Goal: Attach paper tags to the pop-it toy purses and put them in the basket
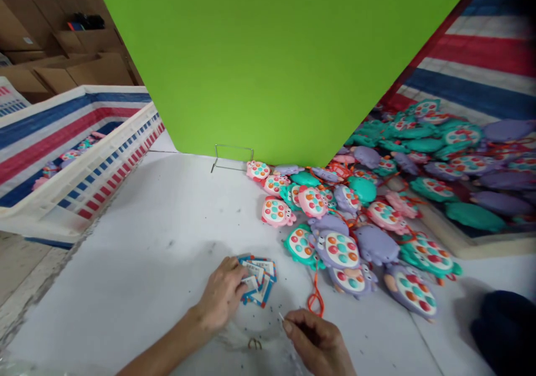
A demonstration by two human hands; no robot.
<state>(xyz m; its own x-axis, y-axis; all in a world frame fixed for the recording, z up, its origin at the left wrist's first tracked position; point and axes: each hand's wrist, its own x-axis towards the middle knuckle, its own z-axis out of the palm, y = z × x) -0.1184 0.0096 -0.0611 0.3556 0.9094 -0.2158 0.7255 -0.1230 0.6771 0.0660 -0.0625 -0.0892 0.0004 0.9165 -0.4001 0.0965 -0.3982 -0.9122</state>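
My left hand (221, 293) is at the left edge of a small pile of blue-and-orange barcode cards (263, 278), thumb and fingers closed on a card there. Lower right, my right hand (318, 340) pinches a thin white strip (281, 316) that points up and left. An orange cord loop (315, 303) lies just above that hand, coming from the turtle-shaped pop toys. Among the closest toys are a green one (301, 245) and a purple one (338, 249), with coloured bubbles on white shells.
A green board (268, 69) stands behind the white tabletop (167, 208), a wire stand (232, 168) at its foot. Left is a white basket (113, 169) with striped lining. Many turtle toys (460, 136) fill a striped-lined bin at right. Brass-coloured rings (254, 343) lie in front.
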